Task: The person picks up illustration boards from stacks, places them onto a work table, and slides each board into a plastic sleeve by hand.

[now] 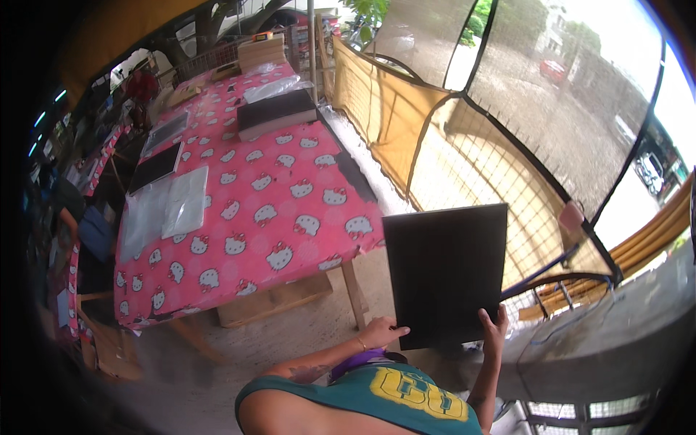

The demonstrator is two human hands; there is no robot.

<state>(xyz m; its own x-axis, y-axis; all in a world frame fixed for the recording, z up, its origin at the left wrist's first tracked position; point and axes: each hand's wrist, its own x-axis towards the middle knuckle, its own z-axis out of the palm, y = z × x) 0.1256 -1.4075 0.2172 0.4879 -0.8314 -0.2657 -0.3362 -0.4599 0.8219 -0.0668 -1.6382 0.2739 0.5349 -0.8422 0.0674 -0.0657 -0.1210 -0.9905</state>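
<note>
A flat black rectangular board (447, 275) is held upright in front of my body, off to the right of the table. My left hand (383, 333) grips its lower left corner, with the thumb on the front face. At the lower right edge my right hand (494, 325) holds it, thumb in front and fingers along the side. The fingers behind the board are hidden.
A long table with a pink cartoon-cat cover (239, 254) stands to the left. On it lie a stack of black boards (277, 112), clear plastic sleeves (185, 201) and a single black board (156, 167). Yellow netting (384, 119) runs along the right.
</note>
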